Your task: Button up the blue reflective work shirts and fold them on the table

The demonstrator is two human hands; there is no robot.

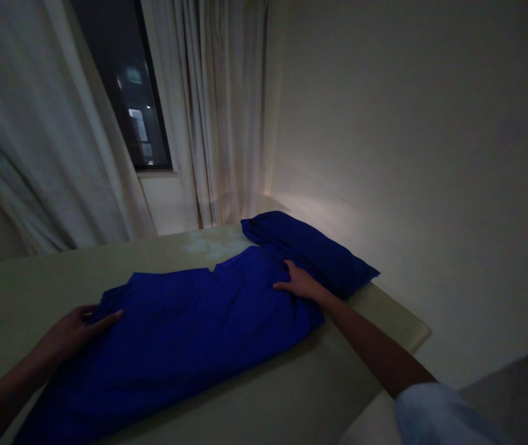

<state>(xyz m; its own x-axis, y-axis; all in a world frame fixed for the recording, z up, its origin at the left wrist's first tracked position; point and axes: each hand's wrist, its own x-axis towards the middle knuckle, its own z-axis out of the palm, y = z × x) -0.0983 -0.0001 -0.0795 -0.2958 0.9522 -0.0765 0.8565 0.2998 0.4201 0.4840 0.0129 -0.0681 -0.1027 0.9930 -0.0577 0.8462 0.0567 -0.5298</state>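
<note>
A large piece of deep blue cloth [189, 327], folded in layers, lies lengthwise over the bed; whether it is a sheet or a cover cannot be told. At its left end my left hand [73, 330] is closed on the edge, thumb on top and fingers partly hidden behind the fabric. My right hand [299, 281] rests on the cloth's right end, with thumb and forefinger spread apart; its other fingers are hard to make out. Just beyond that hand is a blue pillow [314, 247], touching the cloth.
The bed has a pale yellowish mattress [152, 256] with a lighter patch near the far edge. A plain wall [407, 185] rises along the right. Long pale curtains [226, 123] hang behind the bed, on both sides of a dark window [129, 93]. The light is dim.
</note>
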